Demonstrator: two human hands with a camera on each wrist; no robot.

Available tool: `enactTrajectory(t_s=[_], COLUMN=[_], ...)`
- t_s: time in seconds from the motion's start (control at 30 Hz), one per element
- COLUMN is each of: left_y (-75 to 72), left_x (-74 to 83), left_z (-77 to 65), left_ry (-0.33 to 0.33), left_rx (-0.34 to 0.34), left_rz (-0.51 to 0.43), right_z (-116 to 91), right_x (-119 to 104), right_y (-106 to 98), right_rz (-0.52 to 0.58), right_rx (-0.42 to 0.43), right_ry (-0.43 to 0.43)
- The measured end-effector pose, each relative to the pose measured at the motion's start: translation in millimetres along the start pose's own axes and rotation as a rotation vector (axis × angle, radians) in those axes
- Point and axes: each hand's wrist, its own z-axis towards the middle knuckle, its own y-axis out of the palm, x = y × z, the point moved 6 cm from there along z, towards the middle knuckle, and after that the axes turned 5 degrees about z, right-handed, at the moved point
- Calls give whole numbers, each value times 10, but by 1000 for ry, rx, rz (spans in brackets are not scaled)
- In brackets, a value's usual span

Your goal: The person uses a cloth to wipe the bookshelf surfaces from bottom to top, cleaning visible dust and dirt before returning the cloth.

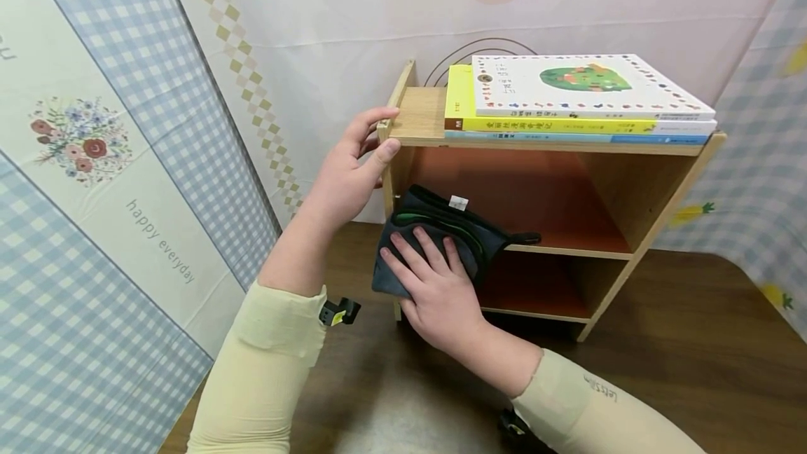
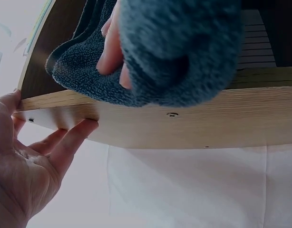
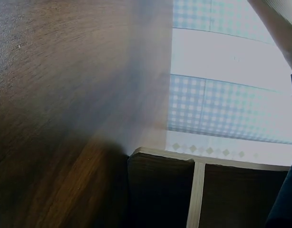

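"How is the cloth held, nearest of all?"

"The dark cloth (image 1: pixel 435 214) is pressed by the right hand (image 1: pixel 441 300), its fingers extended and spread, against the front of the shelf unit (image 1: pixel 668 209), at the left side panel. It is draped over the panel's edge, probably so that wood and palm are kept apart."

"And the left hand (image 1: pixel 345 184)?"

"By it the unit's upper left corner is gripped, thumb in front, perhaps so that the frame is steadied against the pressing."

"Why are the books (image 1: pixel 586 86) laid flat?"

"Stacked so on the top board, they are presumably kept from toppling."

"What is counted?"

"Two hands; one cloth, with one white tag (image 1: pixel 458 203) and one loop (image 1: pixel 525 238); one unit, two compartments seen; three books, blue lowest, then yellow, then white. Behind them, one pale curtain (image 1: pixel 353 5) is hung."
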Motion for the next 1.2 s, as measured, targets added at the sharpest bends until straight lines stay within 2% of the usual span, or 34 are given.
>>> enactTrajectory(t_s=[0.4, 0.73, 1.2], left_y=[0, 5, 8], left_x=[29, 35, 13], left_z=[-18, -20, -12], left_ry=[28, 28, 15], left_rx=[-2, 0, -6], left_rz=[0, 16, 16], right_z=[-25, -120, -229], right_x=[-36, -74, -69], right_y=[6, 86, 271], right_rz=[-60, -84, -48], right_rx=[7, 10, -105], right_ry=[-20, -81, -118])
